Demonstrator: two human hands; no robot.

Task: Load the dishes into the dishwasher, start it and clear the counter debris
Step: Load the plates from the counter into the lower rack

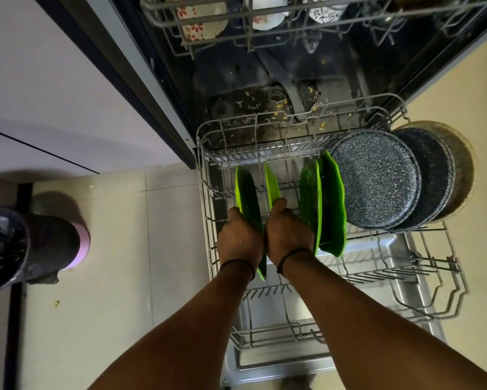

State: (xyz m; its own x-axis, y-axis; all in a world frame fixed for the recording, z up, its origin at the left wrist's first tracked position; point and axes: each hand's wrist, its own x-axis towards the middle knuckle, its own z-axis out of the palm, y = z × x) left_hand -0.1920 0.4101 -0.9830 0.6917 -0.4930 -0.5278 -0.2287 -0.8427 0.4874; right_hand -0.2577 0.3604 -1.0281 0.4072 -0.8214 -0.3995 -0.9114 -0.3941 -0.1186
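Green plates are filling the lower rack, and we are gripping two of them. Our left hand is curling its fingers over the outer face of the leftmost plate, closed against its edge. Our right hand is wrapping around the near end of the thin second plate, with its fingers bunched together on top; we cannot tell how the fingertips are sitting underneath. Both plates are standing on edge between the rack's wires, and the two hands are almost touching, with the leftmost plate between them. Just to the right, two more green plates are standing upright and close together. Beyond them, speckled dark plates are leaning in a stack at the rack's right side. Farther out, the upper rack is carrying patterned cups. Food scraps are lying on the dishwasher's floor. Well to the left, a lined bin is standing on the tiled floor.
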